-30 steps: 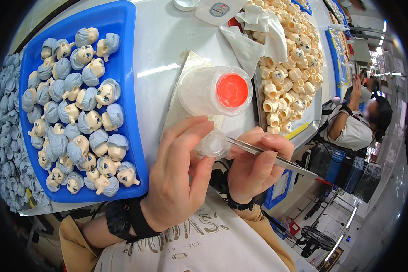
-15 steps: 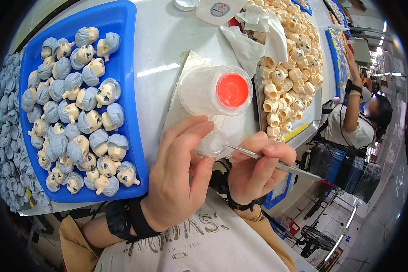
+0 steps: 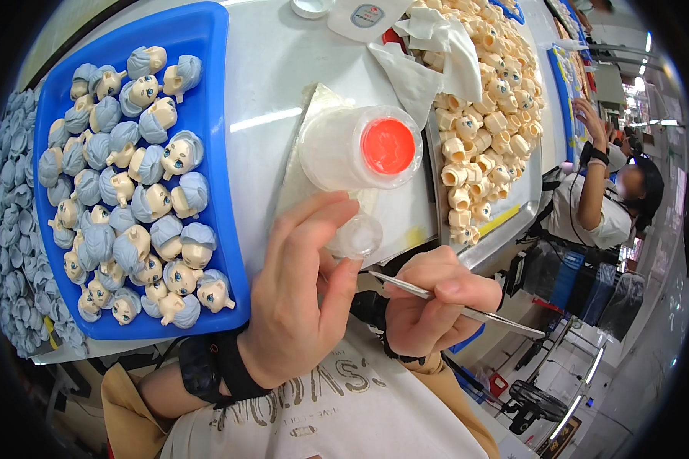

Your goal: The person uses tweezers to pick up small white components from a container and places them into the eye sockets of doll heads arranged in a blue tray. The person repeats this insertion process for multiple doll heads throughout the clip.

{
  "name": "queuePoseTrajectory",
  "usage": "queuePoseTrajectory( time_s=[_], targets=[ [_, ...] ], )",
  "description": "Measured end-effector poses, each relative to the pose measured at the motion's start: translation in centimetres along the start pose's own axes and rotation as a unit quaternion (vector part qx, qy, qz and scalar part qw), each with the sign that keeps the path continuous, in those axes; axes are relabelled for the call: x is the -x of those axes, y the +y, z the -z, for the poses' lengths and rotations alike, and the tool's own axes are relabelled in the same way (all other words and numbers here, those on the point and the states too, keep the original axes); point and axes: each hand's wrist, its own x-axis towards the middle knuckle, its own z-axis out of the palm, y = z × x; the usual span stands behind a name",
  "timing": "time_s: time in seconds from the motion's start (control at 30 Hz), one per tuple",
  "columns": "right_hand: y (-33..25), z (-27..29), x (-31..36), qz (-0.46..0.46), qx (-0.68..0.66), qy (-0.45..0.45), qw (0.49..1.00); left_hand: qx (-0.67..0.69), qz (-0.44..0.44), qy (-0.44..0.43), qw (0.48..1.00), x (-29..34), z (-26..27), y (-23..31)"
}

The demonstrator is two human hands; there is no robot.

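Note:
My left hand [image 3: 298,291] is curled round a small clear plastic cup [image 3: 357,236], thumb below it and fingertips above. The cup's contents are hard to make out. In my right hand [image 3: 436,302] is a pair of metal tweezers [image 3: 505,322], gripped between thumb and fingers. Their tips point left, just below the small cup and apart from it. Beyond my left fingertips stands a larger translucent container [image 3: 329,149], with a round orange-red area [image 3: 388,145] at its top.
A blue tray [image 3: 216,99] of doll heads with blue-grey hair lies left, beside a pile of blue-grey hair parts [image 3: 15,222]. Another tray [image 3: 478,249] of beige head parts stands right, with white cloths [image 3: 444,53] on it. A co-worker [image 3: 597,191] sits far right.
The tweezers' tips have moved down and away from the small cup as my right hand lowered slightly. My left hand stays round the cup. The co-worker's raised hand has lowered.

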Motion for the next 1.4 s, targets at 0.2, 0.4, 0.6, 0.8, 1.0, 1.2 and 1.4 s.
queuePoseTrajectory(
  time_s=[0.2,0.4,0.6,0.8,1.0,1.2,1.4],
  targets=[
    [0.5,-0.2,0.0,-0.013,0.011,0.088,0.996,0.009,-0.004,0.005,1.000,0.1,-0.2,-0.1],
    [0.5,0.0,-0.1,-0.097,-0.030,0.092,0.991,-0.008,-0.020,-0.009,1.000,0.0,0.1,-0.4],
    [0.6,0.3,-0.4,-0.161,-0.118,0.078,0.977,-0.011,-0.018,-0.017,1.000,0.1,0.1,-0.3],
    [0.8,0.5,-0.8,-0.190,-0.155,0.067,0.967,-0.002,-0.007,-0.004,1.000,0.1,-0.1,-0.2],
    [0.9,1.1,-1.6,-0.197,-0.186,0.068,0.960,0.002,-0.008,0.002,1.000,0.1,-0.2,-0.3],
    [0.8,1.1,-2.3,-0.265,-0.199,0.054,0.942,-0.001,0.013,-0.027,1.000,0.0,0.2,0.1],
    [1.2,1.5,-2.4,-0.257,-0.207,0.053,0.942,0.002,0.003,-0.008,1.000,0.1,-0.1,-0.2]
  ],
)
